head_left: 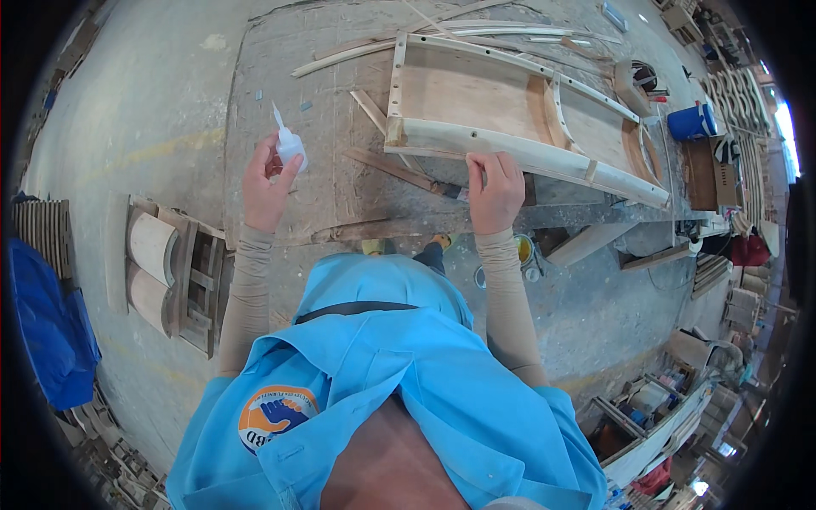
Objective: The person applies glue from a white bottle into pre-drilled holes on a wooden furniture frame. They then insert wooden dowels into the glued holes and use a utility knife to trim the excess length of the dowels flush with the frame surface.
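Observation:
My left hand (264, 192) is closed around a small white squeeze bottle (290, 148), its thin pointed nozzle tilted up. The bottle is held over the worktable, well left of a pale wooden furniture frame (501, 143). This long frame has panelled compartments, curved inner pieces and dark holes along its rails. At its near rail is my right hand (497, 194), thumb and fingers pinched together. Whatever lies between those fingertips, if anything, is too small to make out. Fingertips and rail look very close; I cannot tell whether they touch.
Wood strips (374, 58) lie behind the frame, and loose slats (387, 166) to its left on the stained worktable (280, 76). A blue container (693, 123) stands at the far right. Curved wooden parts (151, 242) are stacked at left, near a blue sheet (51, 327).

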Demonstrator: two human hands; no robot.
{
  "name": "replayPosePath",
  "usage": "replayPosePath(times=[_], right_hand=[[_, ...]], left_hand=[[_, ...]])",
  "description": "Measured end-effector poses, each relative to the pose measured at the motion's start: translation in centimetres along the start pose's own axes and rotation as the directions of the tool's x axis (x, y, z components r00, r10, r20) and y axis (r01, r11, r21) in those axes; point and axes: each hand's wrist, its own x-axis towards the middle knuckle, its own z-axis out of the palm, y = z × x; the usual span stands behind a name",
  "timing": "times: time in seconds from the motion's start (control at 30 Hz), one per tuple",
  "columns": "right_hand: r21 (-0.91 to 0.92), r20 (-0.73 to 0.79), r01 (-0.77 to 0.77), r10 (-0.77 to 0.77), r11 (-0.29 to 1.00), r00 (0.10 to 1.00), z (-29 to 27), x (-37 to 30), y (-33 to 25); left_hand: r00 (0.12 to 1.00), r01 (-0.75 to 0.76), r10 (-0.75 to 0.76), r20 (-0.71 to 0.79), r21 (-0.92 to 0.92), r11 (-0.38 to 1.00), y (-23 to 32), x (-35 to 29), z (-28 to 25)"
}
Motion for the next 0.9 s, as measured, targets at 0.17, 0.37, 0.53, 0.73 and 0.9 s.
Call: replayPosePath(times=[0.17, 0.37, 0.53, 0.73, 0.9], right_hand=[[-0.082, 0.004, 0.075, -0.075, 0.994, 0.997, -0.1, 0.0, -0.5], [-0.212, 0.058, 0.135, -0.126, 0.968, 0.99, -0.2, -1.5, -0.4], [-0.32, 0.104, 0.033, 0.0, 0.947, 0.995, 0.5, -4.5, -1.2], [-0.405, 0.22, 0.026, 0.07, 0.914, 0.973, 0.5, -4.6, -2.1], [-0.449, 0.212, -0.01, 0.117, 0.894, 0.97, 0.5, -4.8, -2.1]], left_hand=[[1.0, 0.024, -0.024, 0.002, -0.001, 1.0, -0.1, -0.4, -0.5], [1.0, 0.008, -0.008, 0.029, 0.002, 1.0, -0.2, -0.5, -0.3], [0.999, -0.009, 0.009, 0.051, -0.01, 1.0, -0.3, -0.5, 0.2], [0.997, -0.012, 0.008, 0.077, 0.052, 0.999, -0.1, -0.3, 0.2], [0.994, -0.056, 0.056, 0.092, 0.006, 0.998, 0.3, -0.3, 0.8]])
